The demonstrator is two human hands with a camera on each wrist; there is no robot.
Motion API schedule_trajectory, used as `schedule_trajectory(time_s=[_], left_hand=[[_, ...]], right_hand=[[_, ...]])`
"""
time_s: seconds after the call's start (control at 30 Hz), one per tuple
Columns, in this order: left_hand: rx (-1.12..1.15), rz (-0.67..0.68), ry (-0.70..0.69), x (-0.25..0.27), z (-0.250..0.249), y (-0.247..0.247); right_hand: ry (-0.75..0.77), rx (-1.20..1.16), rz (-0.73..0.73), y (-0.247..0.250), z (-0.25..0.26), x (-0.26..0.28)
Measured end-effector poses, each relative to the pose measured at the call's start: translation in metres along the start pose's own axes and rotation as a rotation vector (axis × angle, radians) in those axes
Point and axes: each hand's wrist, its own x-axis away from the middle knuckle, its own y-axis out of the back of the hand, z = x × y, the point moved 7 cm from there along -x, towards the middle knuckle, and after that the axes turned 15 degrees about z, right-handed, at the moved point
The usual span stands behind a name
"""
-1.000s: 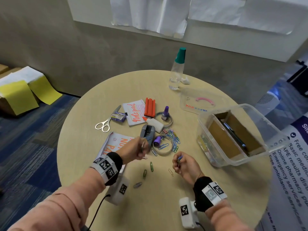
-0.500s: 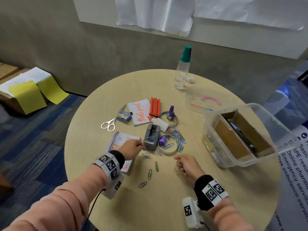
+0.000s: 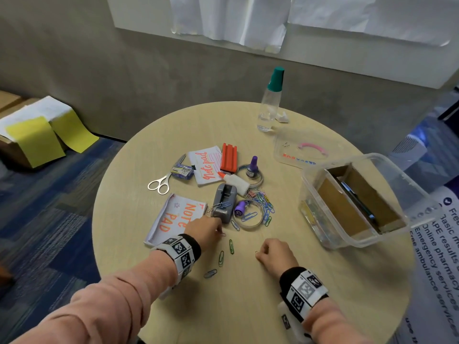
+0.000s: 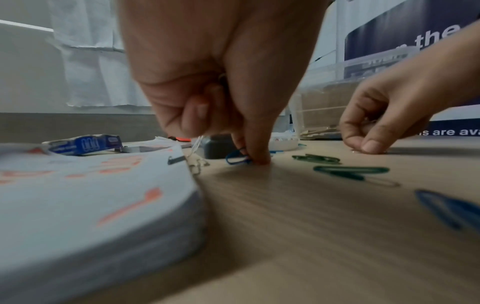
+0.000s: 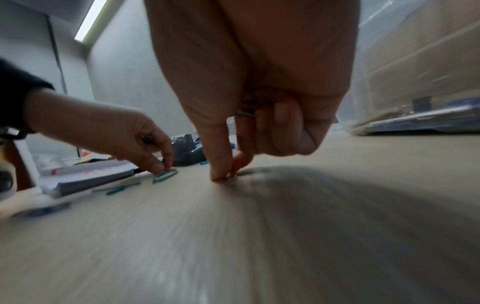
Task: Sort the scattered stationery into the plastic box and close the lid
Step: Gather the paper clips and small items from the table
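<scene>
Both hands are down on the surface (image 3: 323, 306), picking up loose paper clips. Taking the plastic box (image 3: 357, 202) as the mark, the left hand (image 3: 203, 232) is well away from it, beside the note pad (image 3: 173, 219), fingertips pinching a blue clip (image 4: 237, 159) lying flat. The right hand (image 3: 275, 254) is nearer the box, finger and thumb closed on a small clip I can barely make out. The two green clips (image 3: 226, 253) lie between the hands, long axes pointing away from the person. The lid (image 3: 305, 150) lies behind the box.

Soft even indoor light, wrist views blurred, edges warped
</scene>
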Motion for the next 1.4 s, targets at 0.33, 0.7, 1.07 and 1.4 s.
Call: schedule_trajectory(time_s=[0.33, 0.7, 1.07, 1.4], left_hand=[[0.533, -0.019, -0.109, 0.006, 0.009, 0.009], [1.792, 0.106, -0.209, 0.019, 0.022, 0.016], [1.427, 0.093, -0.152, 0.026, 0.015, 0.024], [1.348, 0.224, -0.264, 0.006, -0.076, 0.08]], right_hand=[[0.107, -0.72, 0.214, -0.008, 0.006, 0.002], [0.063, -0.959, 0.206, -0.007, 0.019, -0.008], [0.059, 0.275, 0.033, -0.024, 0.072, -0.013], [0.358, -1.601, 0.343, 0.043, 0.021, 0.043]])
